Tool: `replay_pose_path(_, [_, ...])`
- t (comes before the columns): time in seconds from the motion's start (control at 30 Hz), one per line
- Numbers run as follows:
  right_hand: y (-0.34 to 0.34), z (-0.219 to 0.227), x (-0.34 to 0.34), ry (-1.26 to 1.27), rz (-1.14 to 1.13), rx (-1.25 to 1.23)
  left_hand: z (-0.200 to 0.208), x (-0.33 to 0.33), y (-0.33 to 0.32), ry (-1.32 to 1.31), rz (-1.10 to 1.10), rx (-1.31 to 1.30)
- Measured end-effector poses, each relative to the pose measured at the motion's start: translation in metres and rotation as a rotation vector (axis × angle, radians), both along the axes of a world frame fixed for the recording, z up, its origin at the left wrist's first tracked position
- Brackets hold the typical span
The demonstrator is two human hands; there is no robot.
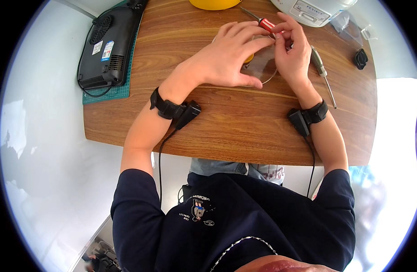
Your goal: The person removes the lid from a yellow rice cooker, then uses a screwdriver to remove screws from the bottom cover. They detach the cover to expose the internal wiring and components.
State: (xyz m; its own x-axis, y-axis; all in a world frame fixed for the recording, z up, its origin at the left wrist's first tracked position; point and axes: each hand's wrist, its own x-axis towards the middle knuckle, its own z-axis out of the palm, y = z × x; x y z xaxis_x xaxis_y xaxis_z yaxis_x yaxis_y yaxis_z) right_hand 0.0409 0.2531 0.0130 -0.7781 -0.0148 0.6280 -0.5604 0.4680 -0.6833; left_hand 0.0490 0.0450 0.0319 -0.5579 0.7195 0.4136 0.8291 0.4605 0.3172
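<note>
A round, see-through glass lid with a thin pale rim lies on the wooden table, partly hidden under my hands. My left hand reaches across its left side, fingers stretched and thumb apart near the front rim. A small yellow part shows beneath that palm, mostly covered. At the lid's right side, my right hand has thumb and fingertips pinched together close to the left fingertips; what they hold is too small to make out. Just behind the fingers lies a screwdriver with a red handle.
A second screwdriver with a grey handle lies right of my right hand. Farther right is a black knob. A white appliance and a yellow container stand behind. A black cooker rests on a green mat at left.
</note>
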Motion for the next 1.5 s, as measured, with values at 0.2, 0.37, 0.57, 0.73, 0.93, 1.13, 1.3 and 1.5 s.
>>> replay_pose_path(0.2, [0.004,-0.002,-0.006,0.093,-0.069,0.081,-0.002,0.028,0.017,0.071,0.031,-0.272])
replay_pose_path(0.37, [0.012,-0.013,-0.017,0.089,-0.155,0.155,-0.021,0.036,0.033,0.045,-0.032,-0.203])
replay_pose_path(0.57, [0.024,-0.029,-0.029,0.12,-0.164,0.279,-0.02,0.032,0.022,0.022,0.022,-0.217])
replay_pose_path(0.73, [0.024,-0.03,-0.03,0.083,-0.174,0.298,-0.028,0.006,-0.008,0.034,0.166,-0.255])
replay_pose_path(0.93, [0.024,-0.028,-0.029,0.041,-0.188,0.302,-0.025,-0.017,-0.047,0.009,0.326,-0.317])
replay_pose_path(1.13, [0.025,-0.029,-0.029,0.033,-0.189,0.315,-0.027,-0.035,-0.07,0.035,0.328,-0.26])
replay_pose_path(1.3, [0.025,-0.031,-0.029,0.021,-0.188,0.319,-0.027,-0.042,-0.081,0.052,0.315,-0.18])
replay_pose_path(1.5, [0.026,-0.03,-0.029,0.018,-0.185,0.322,-0.032,-0.053,-0.096,0.231,0.363,-0.223])
